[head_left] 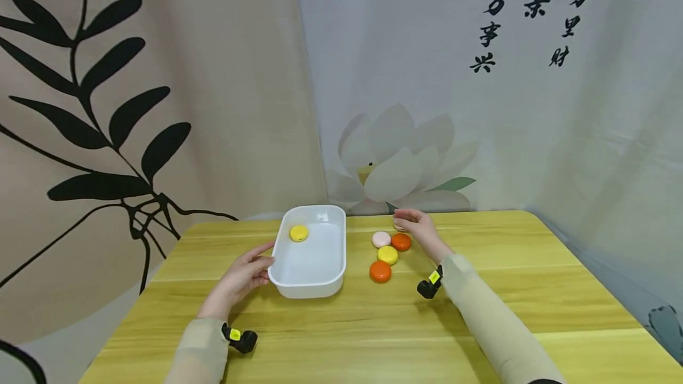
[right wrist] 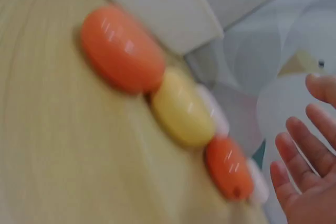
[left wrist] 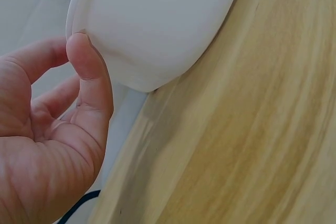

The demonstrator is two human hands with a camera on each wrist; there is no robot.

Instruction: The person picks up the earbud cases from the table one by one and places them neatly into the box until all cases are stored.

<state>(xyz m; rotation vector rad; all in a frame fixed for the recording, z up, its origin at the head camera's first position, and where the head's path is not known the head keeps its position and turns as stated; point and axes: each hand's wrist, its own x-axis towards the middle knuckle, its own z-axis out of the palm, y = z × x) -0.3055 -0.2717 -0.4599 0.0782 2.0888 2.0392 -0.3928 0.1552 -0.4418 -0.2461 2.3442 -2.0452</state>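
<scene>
At its left side, a white rectangular tray [head_left: 315,265] is held by my left hand [head_left: 241,277]; in the left wrist view the thumb and forefinger pinch its rim. One glossy yellow rounded disc [head_left: 299,233] lies inside the tray. To the right of it on the table are an orange disc [head_left: 380,272], another yellow disc [head_left: 387,255], a pale pink disc [head_left: 381,239] and a second orange disc [head_left: 401,242]. My right hand [head_left: 418,233] hovers past this group, fingers apart and lightly bent in the right wrist view. Near them, a pale disc [right wrist: 258,181] peeks from behind the far orange one.
The wooden table [head_left: 331,342] has its far edge close behind the tray and the discs. A printed curtain [head_left: 240,76] with leaves, a lotus and lettering hangs behind it. A small black camera [head_left: 429,284] sits on the right wrist, another [head_left: 242,339] on the left.
</scene>
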